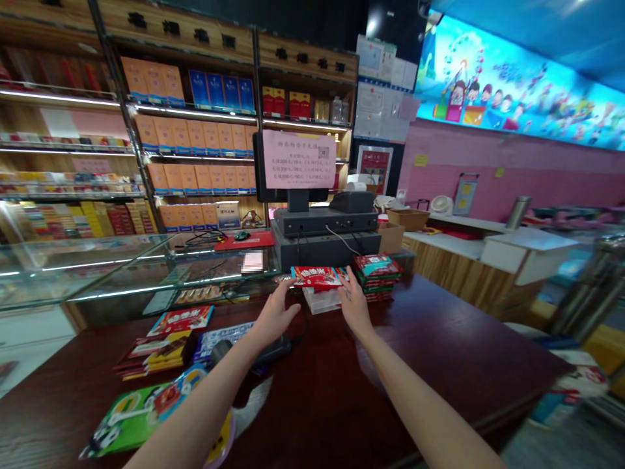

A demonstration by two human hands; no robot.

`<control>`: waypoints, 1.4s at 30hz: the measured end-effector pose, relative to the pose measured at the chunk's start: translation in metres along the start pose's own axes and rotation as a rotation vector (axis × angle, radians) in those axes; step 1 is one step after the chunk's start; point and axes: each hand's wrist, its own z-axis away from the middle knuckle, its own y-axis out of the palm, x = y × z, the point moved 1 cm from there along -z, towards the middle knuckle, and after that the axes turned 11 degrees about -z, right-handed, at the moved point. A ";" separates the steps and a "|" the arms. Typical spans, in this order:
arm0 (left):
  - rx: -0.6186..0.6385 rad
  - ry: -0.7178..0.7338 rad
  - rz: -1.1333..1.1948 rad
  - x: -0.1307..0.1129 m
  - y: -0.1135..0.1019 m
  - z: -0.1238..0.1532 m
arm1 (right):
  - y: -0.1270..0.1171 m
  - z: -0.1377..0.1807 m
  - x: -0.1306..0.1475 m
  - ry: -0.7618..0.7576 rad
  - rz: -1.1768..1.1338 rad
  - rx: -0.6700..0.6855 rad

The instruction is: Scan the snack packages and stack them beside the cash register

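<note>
A red and blue snack packet [316, 277] lies level between my two hands, over a clear plastic box [319, 301] on the dark table. The fingers of my left hand [278, 314] are against its left end, with the thumb standing apart. At the right end, the fingers of my right hand [354, 302] close over the packet. Just beyond that hand rises a stack of red and green snack packets [375, 273]. A matching red packet [181, 320] rests on the table at the left.
Yellow and brown packets [161, 352], a blue-and-white packet [219, 342] and a green panda bag [127, 417] lie on the left of the table [439, 345]. A dark scanner-like device [271, 352] sits under my left forearm. Behind stand a cash register [327, 225] and a glass counter [195, 267].
</note>
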 end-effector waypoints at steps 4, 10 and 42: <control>0.037 0.009 0.010 -0.007 0.014 -0.008 | -0.006 -0.003 -0.013 0.038 0.073 -0.028; 0.058 -0.004 0.028 0.004 0.034 -0.014 | -0.011 -0.007 -0.027 0.001 0.198 -0.030; -0.036 -0.018 -0.182 0.008 0.074 -0.023 | -0.030 0.004 -0.037 -0.197 0.381 0.072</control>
